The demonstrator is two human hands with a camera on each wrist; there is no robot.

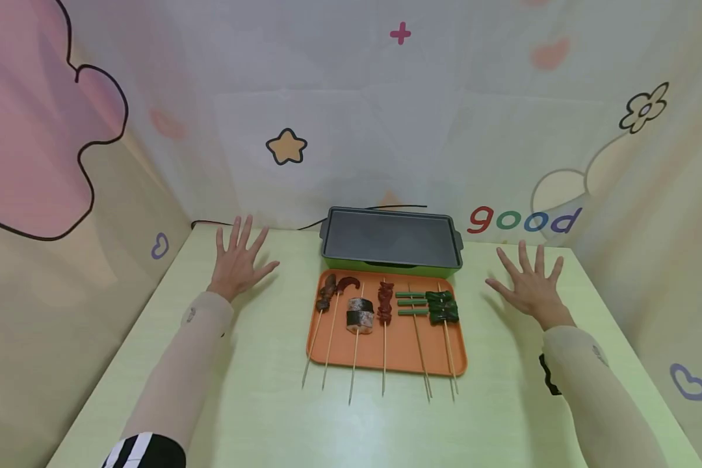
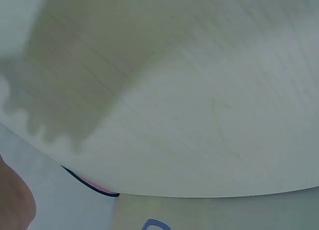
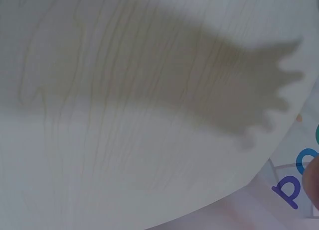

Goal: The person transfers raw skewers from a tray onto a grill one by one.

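Orange tray (image 1: 342, 344) lies on the pale table (image 1: 269, 403), between the two hands and apart from both. On it the food skewers lie side by side: dark brown pieces (image 1: 325, 292) at the left, then a rice roll (image 1: 359, 316) with a dark band, dark red meat (image 1: 385, 304), green stalks (image 1: 412, 303), and dark green leaf bundles (image 1: 443, 307) at the right. Their sticks pass over the near edge. Just behind the tray stands a green griddle (image 1: 389, 234) with a dark grey top. Left hand (image 1: 240, 263) and right hand (image 1: 529, 289) are raised above the table, each with fingers spread wide, and hold nothing.
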